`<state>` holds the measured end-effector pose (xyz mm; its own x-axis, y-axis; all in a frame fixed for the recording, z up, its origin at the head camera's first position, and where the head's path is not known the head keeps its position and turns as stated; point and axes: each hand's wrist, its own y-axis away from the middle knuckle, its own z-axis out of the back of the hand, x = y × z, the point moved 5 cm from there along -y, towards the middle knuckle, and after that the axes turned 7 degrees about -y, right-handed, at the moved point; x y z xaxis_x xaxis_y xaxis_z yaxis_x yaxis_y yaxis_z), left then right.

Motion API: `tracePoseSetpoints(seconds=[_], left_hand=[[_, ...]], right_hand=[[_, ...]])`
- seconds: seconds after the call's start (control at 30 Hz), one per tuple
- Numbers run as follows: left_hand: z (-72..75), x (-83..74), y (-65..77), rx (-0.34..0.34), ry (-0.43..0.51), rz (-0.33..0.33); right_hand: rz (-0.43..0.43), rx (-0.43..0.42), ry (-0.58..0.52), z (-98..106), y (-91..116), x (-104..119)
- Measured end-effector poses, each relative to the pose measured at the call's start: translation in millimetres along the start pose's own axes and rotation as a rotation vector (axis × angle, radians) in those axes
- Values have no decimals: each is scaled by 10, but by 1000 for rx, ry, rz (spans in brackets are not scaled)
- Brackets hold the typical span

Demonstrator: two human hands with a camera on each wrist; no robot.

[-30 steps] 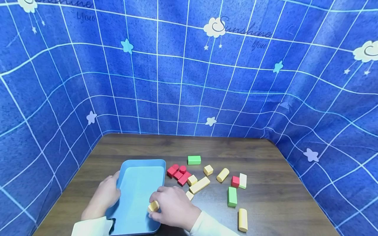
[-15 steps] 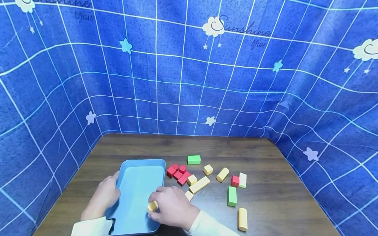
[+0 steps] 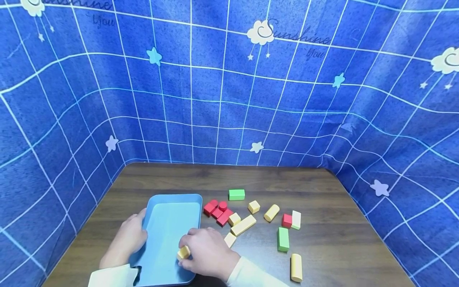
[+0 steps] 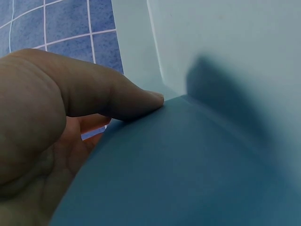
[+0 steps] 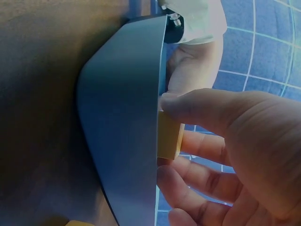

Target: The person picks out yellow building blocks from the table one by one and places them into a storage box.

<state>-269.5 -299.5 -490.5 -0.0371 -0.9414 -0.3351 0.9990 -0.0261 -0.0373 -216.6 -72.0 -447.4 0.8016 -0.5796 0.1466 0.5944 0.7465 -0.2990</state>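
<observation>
A shallow light-blue tray (image 3: pixel 171 219) lies on the left of the table, with its bare floor showing. My left hand (image 3: pixel 130 235) grips the tray's left wall; in the left wrist view the thumb (image 4: pixel 127 96) presses on the inner side while other fingers lie outside. Over the tray's right side, my right hand (image 3: pixel 208 252) pinches a yellow toy block (image 3: pixel 183 253) between thumb and fingers. The right wrist view shows this block (image 5: pixel 168 135) at the rim's level, its lower part hidden behind the tray wall (image 5: pixel 124 113). Another yellow block (image 3: pixel 230 240) lies close beside the right hand.
Red blocks (image 3: pixel 224 217) cluster right of the tray, with a long yellow block (image 3: pixel 243 225) near them. Farther right are a yellow cylinder (image 3: pixel 271 213), a green block (image 3: pixel 283 239) and another yellow cylinder (image 3: pixel 296 268). A blue patterned curtain (image 3: pixel 229 99) surrounds the wooden table (image 3: pixel 333 231).
My right hand has shifted slightly left over the tray, still pinching the yellow block. The left hand keeps its grip, and the other blocks have stayed in place.
</observation>
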Motion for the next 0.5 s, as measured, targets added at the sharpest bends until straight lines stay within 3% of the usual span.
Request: tracePoseSetpoints(seconds=[0.5], left_hand=[[-5,5,6,-2,16,12]], right_hand=[[1,13,15,-57,-33,34]])
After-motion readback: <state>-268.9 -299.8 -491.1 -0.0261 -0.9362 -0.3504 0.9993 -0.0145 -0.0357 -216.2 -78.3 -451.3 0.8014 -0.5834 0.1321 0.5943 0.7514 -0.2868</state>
